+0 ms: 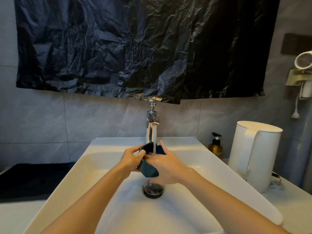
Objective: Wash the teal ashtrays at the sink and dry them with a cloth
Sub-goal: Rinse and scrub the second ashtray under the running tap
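Step in hand: wash, rinse phase. Teal ashtray (148,169) sits directly below the tap (152,122), tipped on its side with the opening facing the running water (154,139), which lands inside it. Left hand (130,157) grips the rim left of the stream, fingers curled over the edge. Right hand (166,164) is right of the stream, fingers mostly straight and laid against the ashtray wall and inside, one finger up past the rim; they're blurred, so exact contact is unclear, probably rubbing. Next, by my read: turn it to rinse the outside, shake off, shut the tap, find a cloth; none in view, and only one ashtray visible. Wet glaze, slip risk. White sink (101,149) with drain (153,189) below the tap; soap bottle (215,146) and white kettle (253,154) right of it; black plastic sheet (135,48) above on grey tile.
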